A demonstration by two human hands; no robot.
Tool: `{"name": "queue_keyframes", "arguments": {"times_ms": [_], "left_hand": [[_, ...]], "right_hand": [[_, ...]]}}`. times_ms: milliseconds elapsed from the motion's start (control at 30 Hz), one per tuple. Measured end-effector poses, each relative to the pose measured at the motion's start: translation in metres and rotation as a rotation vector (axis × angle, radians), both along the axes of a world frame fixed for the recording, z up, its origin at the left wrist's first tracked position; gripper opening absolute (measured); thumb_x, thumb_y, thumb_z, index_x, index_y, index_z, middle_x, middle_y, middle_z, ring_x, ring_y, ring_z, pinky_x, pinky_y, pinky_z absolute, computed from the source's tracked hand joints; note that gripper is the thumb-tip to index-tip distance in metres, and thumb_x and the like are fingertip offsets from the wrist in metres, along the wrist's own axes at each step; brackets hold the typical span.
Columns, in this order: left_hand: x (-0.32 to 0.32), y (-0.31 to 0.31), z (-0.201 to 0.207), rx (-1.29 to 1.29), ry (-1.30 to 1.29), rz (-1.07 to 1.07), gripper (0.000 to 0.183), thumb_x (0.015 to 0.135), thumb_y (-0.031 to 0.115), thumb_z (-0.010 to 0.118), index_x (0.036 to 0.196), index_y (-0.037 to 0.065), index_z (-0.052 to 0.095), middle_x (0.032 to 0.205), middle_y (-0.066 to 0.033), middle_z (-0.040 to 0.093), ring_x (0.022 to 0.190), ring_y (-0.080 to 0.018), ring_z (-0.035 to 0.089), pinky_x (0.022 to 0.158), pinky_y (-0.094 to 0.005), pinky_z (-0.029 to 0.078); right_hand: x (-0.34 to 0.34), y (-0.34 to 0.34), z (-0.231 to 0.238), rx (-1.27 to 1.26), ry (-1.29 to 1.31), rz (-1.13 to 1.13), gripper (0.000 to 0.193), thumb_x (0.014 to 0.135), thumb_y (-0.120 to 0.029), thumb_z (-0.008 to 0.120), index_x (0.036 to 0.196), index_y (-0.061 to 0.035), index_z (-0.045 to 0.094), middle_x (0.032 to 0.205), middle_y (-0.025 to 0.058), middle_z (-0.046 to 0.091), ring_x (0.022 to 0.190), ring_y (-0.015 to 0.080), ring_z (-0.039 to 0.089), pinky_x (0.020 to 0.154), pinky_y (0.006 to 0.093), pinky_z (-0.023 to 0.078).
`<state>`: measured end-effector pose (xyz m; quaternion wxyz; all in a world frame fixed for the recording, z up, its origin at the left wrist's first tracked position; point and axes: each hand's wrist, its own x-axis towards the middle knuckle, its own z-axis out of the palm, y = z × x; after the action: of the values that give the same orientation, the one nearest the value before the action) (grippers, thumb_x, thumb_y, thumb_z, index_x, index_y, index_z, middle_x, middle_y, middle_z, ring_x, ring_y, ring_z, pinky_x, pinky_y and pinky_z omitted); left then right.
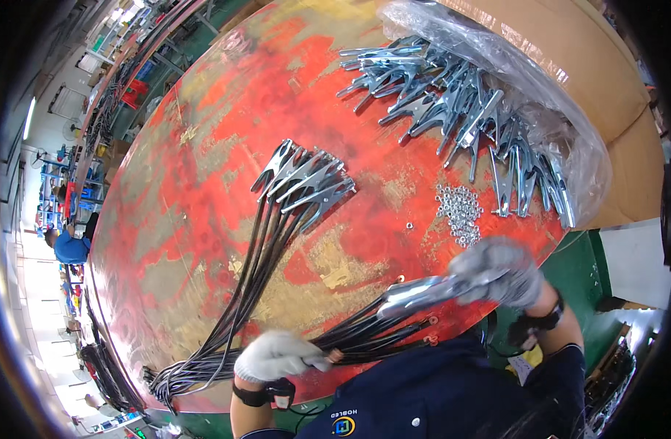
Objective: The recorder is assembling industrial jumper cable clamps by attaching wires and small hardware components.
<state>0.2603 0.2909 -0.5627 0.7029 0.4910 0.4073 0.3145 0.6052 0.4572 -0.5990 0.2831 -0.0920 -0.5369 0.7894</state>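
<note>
My left hand [273, 356], in a white knit glove, is closed at the table's near edge around a black cable whose copper-coloured end [336, 356] sticks out past the fingertips. To its right, my right hand [500, 271], gloved and slightly blurred, grips a silvery spring clamp [416, 294] that points left. The clamp hangs over a bundle of black cables [372, 333] with copper ring ends [433, 320]. Beyond the hands lies a group of spring clamps [306, 179] joined to black cables [242, 293]. Small metal nuts [460, 214] are heaped near my right hand.
A large pile of loose spring clamps [445, 95] lies at the far right beside a clear plastic bag [570, 124] and cardboard [606, 80]. The worn red table [204, 175] has a curved-looking edge. A person in blue [72, 249] is far off at left.
</note>
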Motion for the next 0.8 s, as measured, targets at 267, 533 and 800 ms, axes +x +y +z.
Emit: {"name": "queue_keyframes", "arguments": {"times_ms": [267, 533, 800], "left_hand": [[0.045, 0.043, 0.008, 0.068, 0.500, -0.093, 0.033, 0.090, 0.018, 0.058, 0.119, 0.004, 0.062, 0.103, -0.0194, 0.066, 0.096, -0.0337, 0.064, 0.084, -0.0381, 0.049], [0.050, 0.040, 0.004, 0.114, 0.490, -0.140, 0.035, 0.085, 0.019, 0.062, 0.115, 0.002, 0.065, 0.097, -0.0173, 0.068, 0.089, -0.0306, 0.067, 0.079, -0.0364, 0.051], [0.050, 0.034, -0.005, 0.236, 0.551, -0.226, 0.033, 0.083, 0.021, 0.064, 0.113, 0.008, 0.067, 0.085, -0.0164, 0.066, 0.076, -0.0338, 0.064, 0.066, -0.0402, 0.049]], "right_hand": [[-0.012, 0.003, 0.009, 0.862, -0.242, 0.031, 0.030, 0.081, -0.025, 0.074, 0.108, -0.0149, 0.066, 0.103, 0.0053, 0.070, 0.083, 0.0245, 0.069, 0.066, 0.0347, 0.056], [-0.027, 0.006, 0.009, 0.896, -0.187, 0.002, 0.033, 0.080, -0.019, 0.074, 0.112, -0.0126, 0.066, 0.107, 0.0079, 0.069, 0.090, 0.0253, 0.069, 0.075, 0.0348, 0.057], [-0.042, 0.001, -0.002, 0.783, -0.177, 0.183, 0.026, 0.085, -0.026, 0.066, 0.108, -0.0127, 0.062, 0.105, 0.0060, 0.065, 0.097, 0.0267, 0.064, 0.082, 0.0365, 0.052]]}}
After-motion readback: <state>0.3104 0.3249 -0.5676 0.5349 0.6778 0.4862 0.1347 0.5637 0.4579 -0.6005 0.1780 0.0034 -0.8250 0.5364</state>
